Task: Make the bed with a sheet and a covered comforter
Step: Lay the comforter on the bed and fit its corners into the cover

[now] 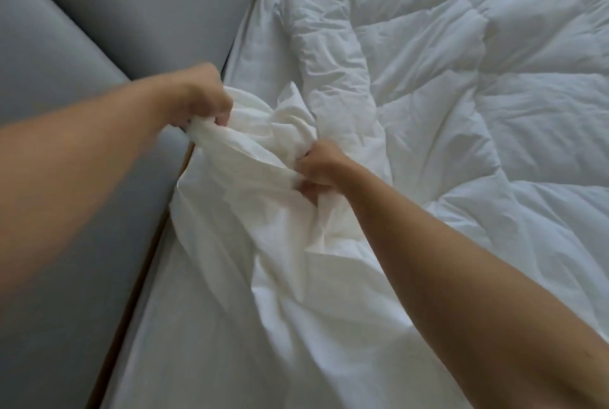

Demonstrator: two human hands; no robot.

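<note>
The white duvet cover (263, 220) lies bunched at the near left of the bed, its crumpled edge lifted between both hands. The left hand (204, 97) curls round a fold at the left, and the right hand (321, 166) grips the cloth near it. The quilted comforter (461, 95) spreads right and far. A smooth sheet (184, 342) shows along the left edge, beside a grey padded headboard (82, 46).

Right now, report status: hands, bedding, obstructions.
Left hand and right hand both gripping bunched white fabric. Comforter lies rumpled beyond. Grey padded panel close beside left hand.
</note>
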